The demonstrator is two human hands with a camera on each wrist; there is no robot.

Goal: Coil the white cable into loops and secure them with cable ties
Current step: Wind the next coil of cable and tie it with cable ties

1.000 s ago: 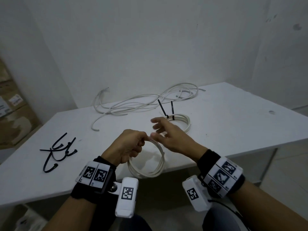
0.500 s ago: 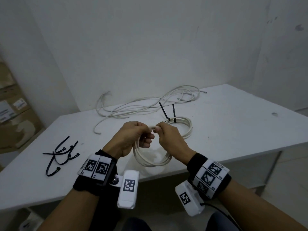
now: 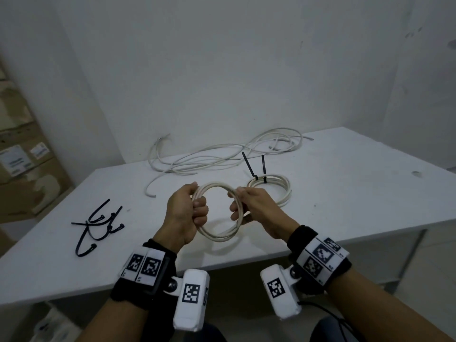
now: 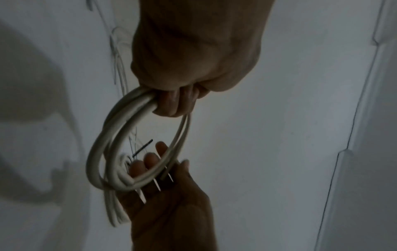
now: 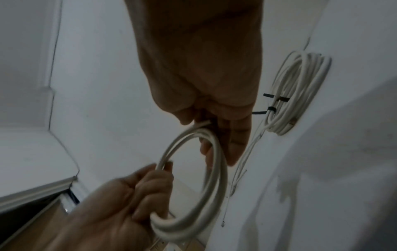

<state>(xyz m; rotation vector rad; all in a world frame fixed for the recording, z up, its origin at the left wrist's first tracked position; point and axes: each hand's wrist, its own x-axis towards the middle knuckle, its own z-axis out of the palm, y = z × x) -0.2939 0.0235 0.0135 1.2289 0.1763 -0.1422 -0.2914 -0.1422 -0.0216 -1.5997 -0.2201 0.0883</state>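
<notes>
A white cable coil point(image 3: 217, 235) of a few loops hangs in the air over the table's front edge, held on both sides. My left hand point(image 3: 187, 211) grips its left side in a fist. My right hand point(image 3: 249, 206) has its fingers curled round the right side. The left wrist view shows the coil point(image 4: 101, 152) running from my left fist point(image 4: 182, 95) down to the right hand's fingers point(image 4: 150, 159). In the right wrist view the coil point(image 5: 214, 178) joins both hands. Several black cable ties point(image 3: 98, 225) lie on the table to the left.
A finished white coil point(image 3: 276, 188) bound with two black ties point(image 3: 257, 169) lies just behind my right hand. Loose white cable point(image 3: 222, 156) sprawls along the back of the white table point(image 3: 357, 193). Cardboard boxes point(image 3: 22, 164) stand at the left wall.
The hands came together on the coil, then moved apart to its left and right sides. The coil has risen and turned so it faces me as a ring.
</notes>
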